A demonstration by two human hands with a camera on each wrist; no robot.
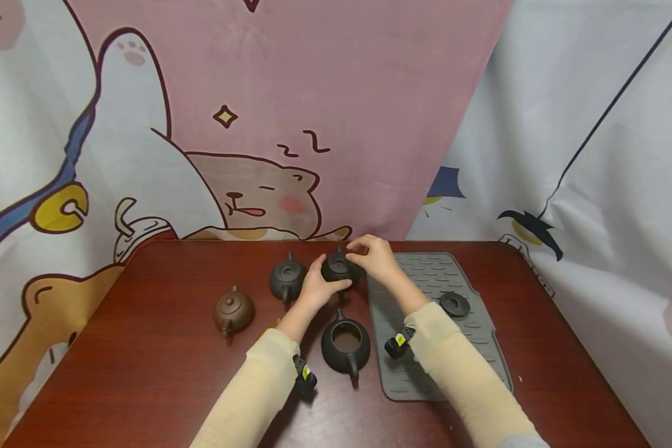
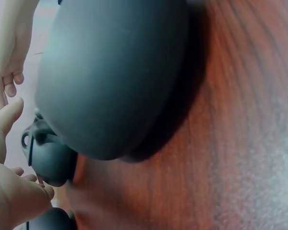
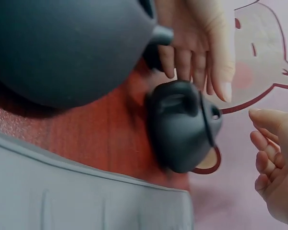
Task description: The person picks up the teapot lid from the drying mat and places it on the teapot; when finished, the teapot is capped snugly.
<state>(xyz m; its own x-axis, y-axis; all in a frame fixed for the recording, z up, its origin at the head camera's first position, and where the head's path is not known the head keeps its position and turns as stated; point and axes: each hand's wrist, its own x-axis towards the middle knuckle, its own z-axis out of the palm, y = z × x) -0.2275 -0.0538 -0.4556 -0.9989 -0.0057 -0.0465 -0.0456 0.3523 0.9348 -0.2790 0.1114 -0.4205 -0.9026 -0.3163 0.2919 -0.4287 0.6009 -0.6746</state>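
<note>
Both hands are at a small black lidded teapot near the table's far edge. My left hand stretches along its left and near side, thumb and fingers spread apart. At its upper right is my right hand, fingers loosely bent. A gap shows between the right fingers and this teapot in the right wrist view. Nearer me stands a larger black teapot with its top uncovered, its spout toward me; its dark side fills much of the left wrist view.
Another black lidded teapot and a brown teapot stand to the left. On the right lies a grey ridged mat carrying a round black lid. A small orange-brown thing is mostly hidden behind the left forearm. A patterned curtain hangs behind the table.
</note>
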